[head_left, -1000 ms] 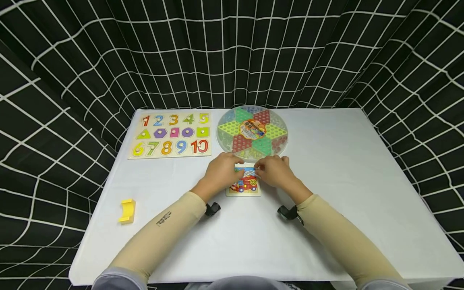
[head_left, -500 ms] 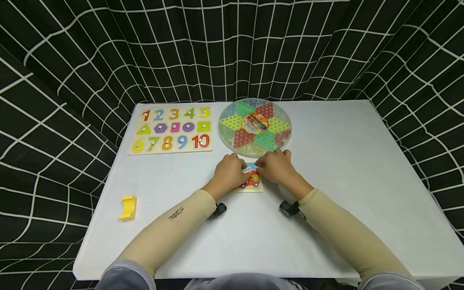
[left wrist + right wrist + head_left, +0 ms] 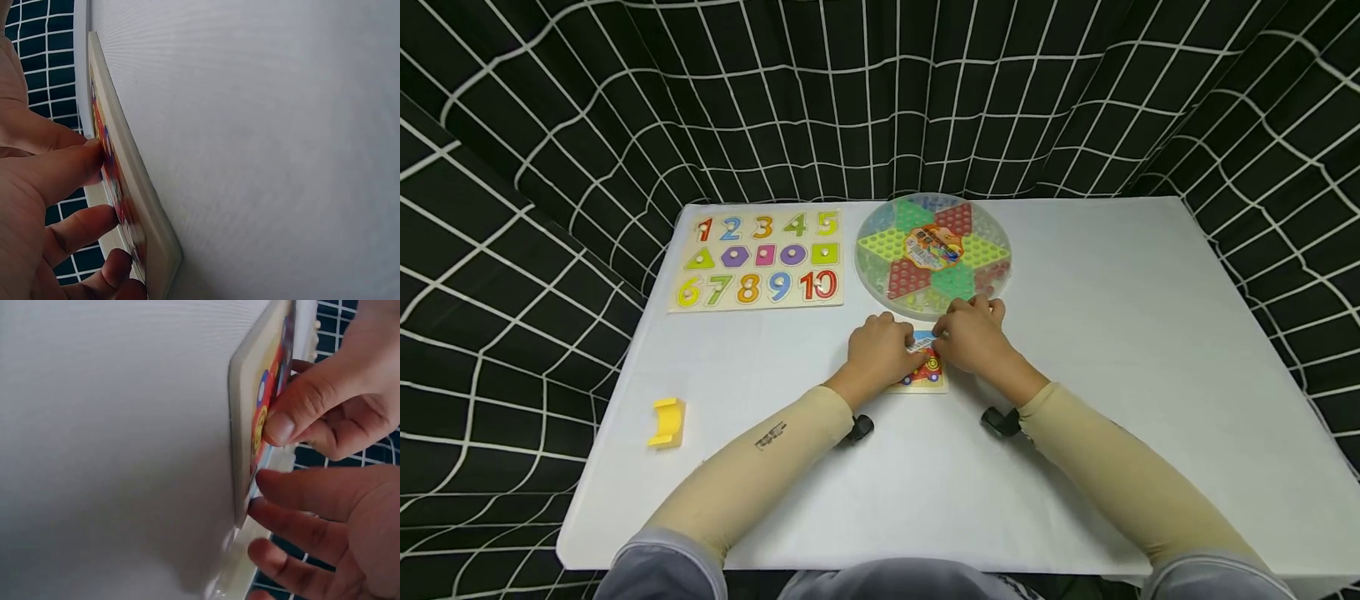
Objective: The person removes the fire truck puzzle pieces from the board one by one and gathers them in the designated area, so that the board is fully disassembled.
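Observation:
A small square wooden jigsaw puzzle [image 3: 925,383] with a red fire truck picture lies flat on the white table. My left hand [image 3: 880,348] covers its left side in the head view. In the left wrist view, its thumb and fingertips press on the picture face of the puzzle [image 3: 134,165]. At the upper right corner is my right hand [image 3: 976,337]. The right wrist view has the right thumb and forefinger [image 3: 300,522] touching the puzzle's edge, slightly apart from each other. The left thumb [image 3: 281,427] also rests on the picture there.
Just beyond the hands lies a round Chinese checkers board [image 3: 934,250] under a clear cover. A wooden number-and-shape peg board [image 3: 756,300] sits at the back left. One yellow curved block [image 3: 668,422] stands at the left. Black grid-patterned curtain [image 3: 895,92] surrounds the table.
My left hand has shifted right across the puzzle, closer to the right hand, covering more of the picture's left side. The right hand stays at the upper right corner. The head view has shifted slightly.

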Tool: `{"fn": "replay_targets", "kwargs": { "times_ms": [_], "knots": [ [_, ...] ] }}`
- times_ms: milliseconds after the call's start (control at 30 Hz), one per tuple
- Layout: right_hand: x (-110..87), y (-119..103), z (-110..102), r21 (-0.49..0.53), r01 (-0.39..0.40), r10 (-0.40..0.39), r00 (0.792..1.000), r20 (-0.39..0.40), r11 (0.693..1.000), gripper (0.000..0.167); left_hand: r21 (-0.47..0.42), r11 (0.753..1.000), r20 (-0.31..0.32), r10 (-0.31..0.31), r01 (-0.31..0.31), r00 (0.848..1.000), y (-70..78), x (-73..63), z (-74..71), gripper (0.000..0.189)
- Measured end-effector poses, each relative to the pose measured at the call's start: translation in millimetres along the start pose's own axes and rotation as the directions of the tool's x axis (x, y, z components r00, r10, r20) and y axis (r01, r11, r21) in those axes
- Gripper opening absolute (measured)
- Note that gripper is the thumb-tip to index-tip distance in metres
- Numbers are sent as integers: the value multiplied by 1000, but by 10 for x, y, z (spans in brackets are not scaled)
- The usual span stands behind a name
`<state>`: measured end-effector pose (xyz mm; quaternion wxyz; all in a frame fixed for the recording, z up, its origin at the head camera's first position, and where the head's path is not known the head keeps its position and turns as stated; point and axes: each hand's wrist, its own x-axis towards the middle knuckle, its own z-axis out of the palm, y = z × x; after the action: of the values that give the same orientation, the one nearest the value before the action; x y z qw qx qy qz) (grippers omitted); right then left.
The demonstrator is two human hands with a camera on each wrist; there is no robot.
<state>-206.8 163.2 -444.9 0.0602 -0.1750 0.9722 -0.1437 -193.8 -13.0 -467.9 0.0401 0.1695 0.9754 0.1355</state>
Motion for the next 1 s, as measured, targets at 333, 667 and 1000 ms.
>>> {"fn": "replay_targets", "kwargs": {
  "times_ms": [333, 667, 1000],
  "knots": [
    [59, 189, 13, 92, 30, -34, 999, 40, 995, 21, -4, 1000, 15, 15, -15, 1000, 9, 1, -14, 36],
    [81, 219, -11, 54, 80, -81, 997, 20, 995, 23, -8, 1000, 25, 4, -4, 1000, 13, 7, -18, 35],
    [67, 229, 2, -25, 164, -165, 985, -42, 986, 19, -5, 1000, 19, 4, -4, 1000, 18, 8, -13, 36]
  ]
}}
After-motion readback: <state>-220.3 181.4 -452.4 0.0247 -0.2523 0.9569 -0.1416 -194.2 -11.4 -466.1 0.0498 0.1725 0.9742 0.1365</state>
